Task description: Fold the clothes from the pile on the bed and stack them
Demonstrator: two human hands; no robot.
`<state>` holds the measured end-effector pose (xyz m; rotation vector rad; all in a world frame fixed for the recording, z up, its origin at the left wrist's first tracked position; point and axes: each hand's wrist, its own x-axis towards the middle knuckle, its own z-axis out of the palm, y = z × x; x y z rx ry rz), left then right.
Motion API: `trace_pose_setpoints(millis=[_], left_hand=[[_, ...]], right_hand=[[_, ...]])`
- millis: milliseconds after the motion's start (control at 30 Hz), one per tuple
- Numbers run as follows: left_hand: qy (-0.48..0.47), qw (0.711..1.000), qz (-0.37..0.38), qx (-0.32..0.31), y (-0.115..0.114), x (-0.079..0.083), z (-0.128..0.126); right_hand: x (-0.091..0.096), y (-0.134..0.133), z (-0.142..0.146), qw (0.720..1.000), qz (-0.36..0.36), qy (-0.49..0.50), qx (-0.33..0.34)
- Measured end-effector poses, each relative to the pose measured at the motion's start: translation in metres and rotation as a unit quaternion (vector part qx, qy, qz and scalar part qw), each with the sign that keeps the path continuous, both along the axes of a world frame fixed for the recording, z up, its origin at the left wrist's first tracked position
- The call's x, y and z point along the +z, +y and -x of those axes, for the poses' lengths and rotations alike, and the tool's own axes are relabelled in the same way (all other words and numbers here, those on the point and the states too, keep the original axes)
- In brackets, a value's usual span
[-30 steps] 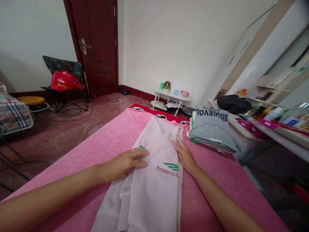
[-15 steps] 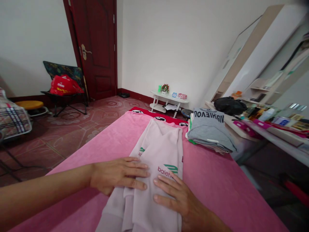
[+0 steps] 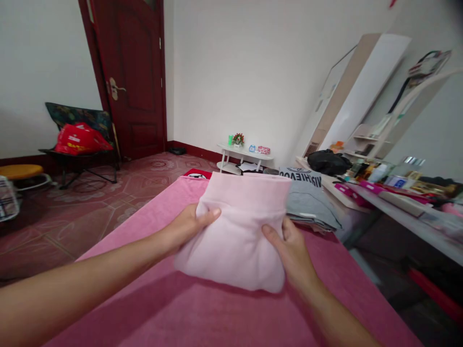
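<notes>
Bed (image 3: 152, 308); folded top (image 3: 238, 231) in grip of L hand (image 3: 184, 229), R hand (image 3: 294, 250); grey pile (image 3: 311, 205) behind

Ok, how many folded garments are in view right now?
2. The pink garment is held between the left hand and the right hand; the grey shirt lies just behind it, to the right. More may be hidden under the grey one.

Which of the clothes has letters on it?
The grey shirt lying at the right: dark letters along its far edge. The pink garment in the left hand and right hand shows none.
</notes>
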<state>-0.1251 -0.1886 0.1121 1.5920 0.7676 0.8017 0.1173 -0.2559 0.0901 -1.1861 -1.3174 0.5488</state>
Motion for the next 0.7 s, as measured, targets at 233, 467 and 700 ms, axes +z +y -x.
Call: trace_pose_setpoints(millis=[233,467,700], left_hand=[[0.389,0.852,-0.225,0.269,0.108,-0.043,-0.055],[0.437,0.816,-0.227,0.303,0.120,-0.092,-0.062],[0.385,0.808,-0.280,0.349,0.123,-0.096,-0.060]], right_hand=[[-0.054,0.096,-0.030,0.954,0.109,-0.192,-0.205],[-0.081,0.098,-0.033,0.901,0.193,-0.286,-0.263],[-0.083,0.103,-0.040,0.889,0.047,-0.312,-0.333]])
